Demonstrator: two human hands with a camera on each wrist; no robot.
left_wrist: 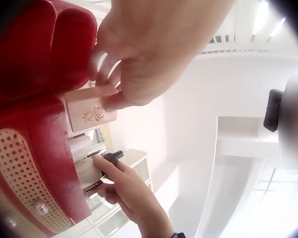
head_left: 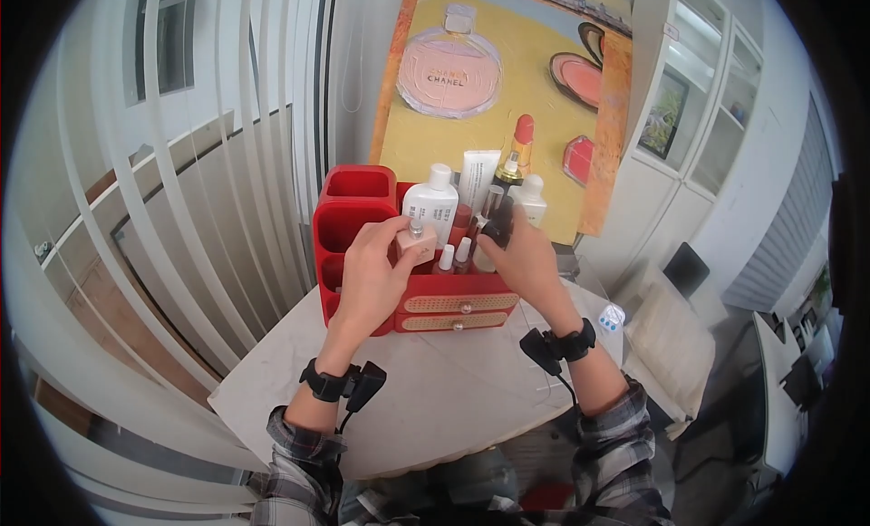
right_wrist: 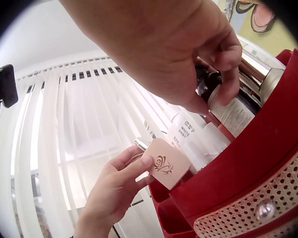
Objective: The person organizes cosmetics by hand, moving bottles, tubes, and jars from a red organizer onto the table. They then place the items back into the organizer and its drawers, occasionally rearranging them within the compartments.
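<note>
My left hand (head_left: 370, 268) pinches a square pink bottle (head_left: 416, 247) with a silver top, over the left front of the red organizer (head_left: 458, 288). A gold rose-like design marks the face of this bottle in both wrist views. My right hand (head_left: 533, 263) reaches among the bottles at the organizer's right side. Its thumb and fingers close round a black-capped bottle with a pale label (right_wrist: 233, 113), partly hidden by the hand. Between the hands stand a white lotion bottle (head_left: 431, 205), a red tube (head_left: 460, 221) and small white-capped bottles (head_left: 445, 259).
A white tube (head_left: 478, 176), a gold-collared pump bottle (head_left: 509, 169) and another white bottle (head_left: 529, 200) stand behind. Red compartments (head_left: 349, 227) rise at left; two woven-front drawers (head_left: 458, 304) are below. All sits on a white table (head_left: 435, 390), with blinds (head_left: 163, 200) at left.
</note>
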